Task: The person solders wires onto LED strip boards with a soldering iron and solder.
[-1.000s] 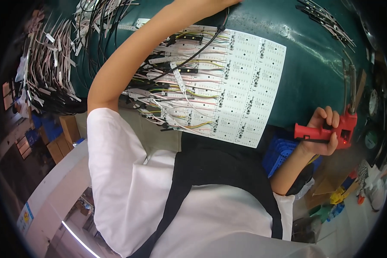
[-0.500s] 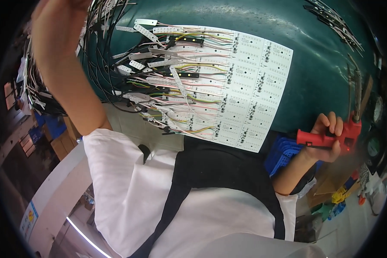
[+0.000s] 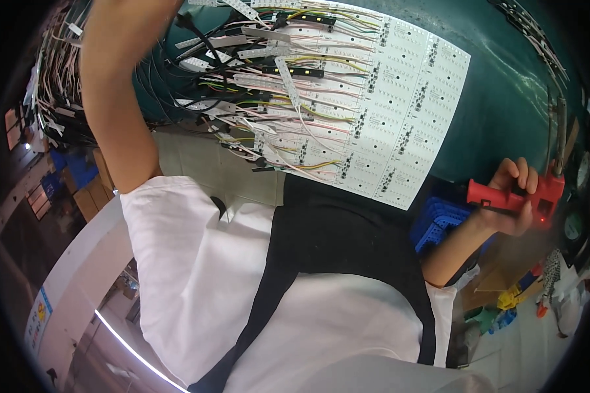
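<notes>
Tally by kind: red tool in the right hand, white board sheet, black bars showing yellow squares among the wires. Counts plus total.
Red tool: 1
White board sheet: 1
Black bars with yellow squares: 2
Total: 4

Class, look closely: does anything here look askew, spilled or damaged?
One white strip slants steeply across the coloured wires, while most neighbouring strips lie nearly sideways, so it looks askew. I see no spill or damage.
</notes>
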A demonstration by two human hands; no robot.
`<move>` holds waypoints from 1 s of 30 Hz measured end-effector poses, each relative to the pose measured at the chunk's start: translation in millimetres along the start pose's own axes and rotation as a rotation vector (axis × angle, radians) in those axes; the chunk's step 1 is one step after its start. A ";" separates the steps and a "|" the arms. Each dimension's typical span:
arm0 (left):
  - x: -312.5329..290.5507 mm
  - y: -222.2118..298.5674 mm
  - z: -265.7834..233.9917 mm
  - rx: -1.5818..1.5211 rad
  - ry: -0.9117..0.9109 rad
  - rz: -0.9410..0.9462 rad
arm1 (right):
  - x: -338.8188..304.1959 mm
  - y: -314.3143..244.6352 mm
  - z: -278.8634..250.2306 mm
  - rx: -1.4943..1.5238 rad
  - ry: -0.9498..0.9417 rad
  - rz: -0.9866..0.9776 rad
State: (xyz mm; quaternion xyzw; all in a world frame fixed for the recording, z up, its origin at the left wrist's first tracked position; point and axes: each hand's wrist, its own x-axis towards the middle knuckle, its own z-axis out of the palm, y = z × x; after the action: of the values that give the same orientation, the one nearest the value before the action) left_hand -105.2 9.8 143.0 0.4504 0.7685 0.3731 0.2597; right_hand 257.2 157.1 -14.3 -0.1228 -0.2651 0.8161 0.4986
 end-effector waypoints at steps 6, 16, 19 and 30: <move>-38.8 -48.1 28.2 0.450 -0.413 0.316 | -1.3 -1.5 -3.9 0.000 0.004 -0.015; -58.0 -81.0 62.6 0.708 -0.011 0.607 | -1.1 -2.3 -3.7 -0.023 0.012 -0.007; -53.4 -85.1 59.5 0.775 0.099 0.760 | -0.9 -2.3 -4.8 -0.018 0.006 -0.009; -85.4 -85.8 45.9 0.592 -0.145 0.710 | 3.0 -6.0 -11.6 -0.019 -0.028 -0.015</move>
State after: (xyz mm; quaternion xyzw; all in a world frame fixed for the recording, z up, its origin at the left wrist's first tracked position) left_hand -75.0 -77.3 52.2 0.7653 0.6199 0.1710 0.0293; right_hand 265.7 165.5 -20.4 -0.1143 -0.2808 0.8113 0.4999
